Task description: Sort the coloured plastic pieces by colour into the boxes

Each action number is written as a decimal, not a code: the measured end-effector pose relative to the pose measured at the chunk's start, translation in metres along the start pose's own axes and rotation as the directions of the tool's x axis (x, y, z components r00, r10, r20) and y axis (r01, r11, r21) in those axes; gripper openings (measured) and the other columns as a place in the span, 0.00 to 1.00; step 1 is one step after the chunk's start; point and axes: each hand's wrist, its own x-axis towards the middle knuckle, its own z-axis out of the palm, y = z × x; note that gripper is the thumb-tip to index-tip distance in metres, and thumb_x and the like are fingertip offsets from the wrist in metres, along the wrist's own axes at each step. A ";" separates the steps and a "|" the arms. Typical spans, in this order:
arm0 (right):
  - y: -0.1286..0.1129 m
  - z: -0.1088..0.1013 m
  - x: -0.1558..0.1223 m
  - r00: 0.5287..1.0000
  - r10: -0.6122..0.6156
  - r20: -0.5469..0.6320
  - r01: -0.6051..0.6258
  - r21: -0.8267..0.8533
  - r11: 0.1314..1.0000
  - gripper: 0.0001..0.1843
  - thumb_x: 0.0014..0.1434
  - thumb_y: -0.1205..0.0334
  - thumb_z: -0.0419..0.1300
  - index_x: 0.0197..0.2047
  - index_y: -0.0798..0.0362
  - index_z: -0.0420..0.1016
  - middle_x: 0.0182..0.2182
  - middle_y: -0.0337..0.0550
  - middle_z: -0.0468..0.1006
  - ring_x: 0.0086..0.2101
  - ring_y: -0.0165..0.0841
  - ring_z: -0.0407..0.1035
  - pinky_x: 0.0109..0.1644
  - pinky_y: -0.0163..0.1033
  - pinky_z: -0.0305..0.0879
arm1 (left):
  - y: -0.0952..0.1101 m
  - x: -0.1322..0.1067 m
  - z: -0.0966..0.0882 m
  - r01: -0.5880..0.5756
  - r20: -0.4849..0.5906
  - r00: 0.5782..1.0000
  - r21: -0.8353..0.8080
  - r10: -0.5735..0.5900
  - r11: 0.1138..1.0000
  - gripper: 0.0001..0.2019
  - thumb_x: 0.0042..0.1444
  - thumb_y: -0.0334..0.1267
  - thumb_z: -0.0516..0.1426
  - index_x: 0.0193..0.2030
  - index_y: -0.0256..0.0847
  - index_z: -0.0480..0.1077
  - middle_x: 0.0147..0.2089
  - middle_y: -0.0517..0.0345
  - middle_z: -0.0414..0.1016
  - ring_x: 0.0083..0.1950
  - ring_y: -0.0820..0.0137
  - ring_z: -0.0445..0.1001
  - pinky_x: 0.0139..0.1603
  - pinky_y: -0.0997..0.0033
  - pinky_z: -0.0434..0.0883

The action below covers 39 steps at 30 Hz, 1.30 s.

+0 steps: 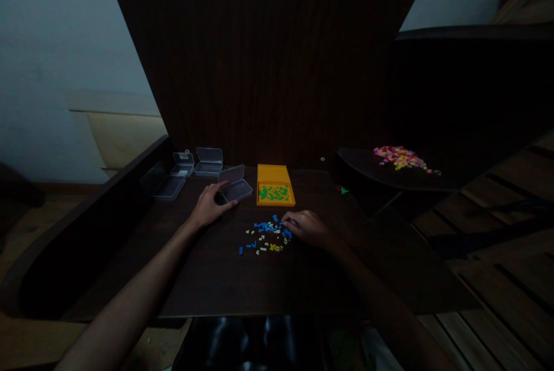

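Small blocks (263, 227) lie beside the nearer right hand (306, 227), fingertips bunched, any pinched piece unclear, toward the left edge of the table (208, 284).

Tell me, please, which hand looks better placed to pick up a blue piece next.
Probably the right hand: its fingers are bent down at the edge of the blue pieces, while the left hand is at the open clear box, farther from them.
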 end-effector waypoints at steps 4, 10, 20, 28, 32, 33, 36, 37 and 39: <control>0.000 0.000 0.001 0.999 -0.007 -0.034 0.007 0.005 1.000 0.10 0.62 0.60 0.54 0.41 0.51 0.76 0.26 0.38 0.76 0.26 0.29 0.67 0.31 0.32 0.54 | 0.008 -0.003 0.002 0.026 -0.076 0.996 -0.223 -0.044 0.974 0.33 0.46 0.52 0.63 0.58 0.42 0.65 0.50 0.51 0.70 0.50 0.60 0.73 0.51 0.57 0.73; -0.013 -0.008 0.013 0.972 -0.011 -0.235 0.034 0.093 0.995 0.13 0.63 0.58 0.53 0.39 0.53 0.77 0.23 0.38 0.74 0.24 0.28 0.64 0.31 0.32 0.56 | 0.031 -0.013 0.013 0.006 -0.015 1.000 -0.557 -0.018 0.830 0.37 0.46 0.44 0.65 0.62 0.38 0.58 0.54 0.46 0.70 0.55 0.61 0.72 0.56 0.57 0.71; -0.042 -0.035 0.054 0.966 -0.082 -0.245 0.080 -0.017 0.997 0.13 0.61 0.61 0.56 0.44 0.54 0.80 0.26 0.40 0.78 0.24 0.28 0.67 0.31 0.32 0.57 | 0.042 -0.027 0.019 -0.078 0.057 0.990 -0.541 0.130 0.837 0.38 0.47 0.43 0.65 0.64 0.41 0.58 0.55 0.46 0.70 0.51 0.61 0.73 0.53 0.57 0.72; -0.043 -0.032 0.071 0.997 -0.025 -0.077 0.006 -0.242 0.970 0.15 0.61 0.61 0.55 0.47 0.49 0.80 0.34 0.44 0.82 0.34 0.35 0.73 0.37 0.35 0.62 | 0.047 -0.030 0.016 -0.124 0.063 0.981 -0.525 0.184 0.842 0.37 0.47 0.43 0.66 0.64 0.41 0.59 0.55 0.46 0.71 0.50 0.62 0.74 0.54 0.56 0.71; -0.037 -0.033 0.067 0.992 -0.013 -0.129 -0.011 -0.178 0.984 0.16 0.61 0.59 0.55 0.47 0.50 0.80 0.30 0.43 0.82 0.29 0.32 0.72 0.34 0.33 0.61 | 0.046 -0.030 0.018 -0.117 0.074 0.981 -0.503 0.177 0.857 0.37 0.48 0.44 0.65 0.64 0.41 0.59 0.52 0.48 0.73 0.46 0.64 0.74 0.52 0.58 0.72; -0.034 -0.033 0.065 0.987 -0.018 -0.158 -0.004 -0.138 0.990 0.16 0.61 0.59 0.54 0.47 0.51 0.80 0.29 0.43 0.81 0.28 0.30 0.71 0.33 0.32 0.60 | 0.045 -0.029 0.019 -0.113 0.073 0.983 -0.493 0.170 0.863 0.37 0.48 0.44 0.65 0.64 0.41 0.59 0.51 0.49 0.73 0.45 0.65 0.74 0.51 0.58 0.72; -0.024 -0.031 0.056 0.965 -0.046 -0.260 0.043 -0.019 0.999 0.15 0.61 0.60 0.54 0.44 0.53 0.81 0.24 0.40 0.79 0.24 0.28 0.67 0.30 0.31 0.58 | 0.042 -0.028 0.020 -0.094 0.060 0.989 -0.465 0.137 0.880 0.36 0.48 0.45 0.65 0.63 0.41 0.59 0.51 0.49 0.73 0.44 0.66 0.74 0.50 0.60 0.73; -0.020 -0.029 0.052 0.957 -0.052 -0.285 0.058 0.010 0.998 0.15 0.60 0.60 0.54 0.42 0.54 0.81 0.23 0.39 0.77 0.23 0.27 0.66 0.30 0.31 0.58 | 0.041 -0.027 0.020 -0.086 0.055 0.991 -0.455 0.125 0.886 0.36 0.48 0.45 0.64 0.63 0.41 0.59 0.51 0.49 0.73 0.44 0.66 0.74 0.49 0.60 0.73; -0.015 -0.026 0.044 0.954 -0.063 -0.292 0.079 0.043 0.996 0.14 0.60 0.60 0.55 0.39 0.55 0.82 0.19 0.38 0.74 0.21 0.27 0.63 0.28 0.31 0.56 | 0.040 -0.026 0.019 -0.073 0.043 0.994 -0.434 0.102 0.898 0.36 0.48 0.46 0.64 0.63 0.41 0.60 0.49 0.50 0.74 0.43 0.66 0.74 0.49 0.60 0.73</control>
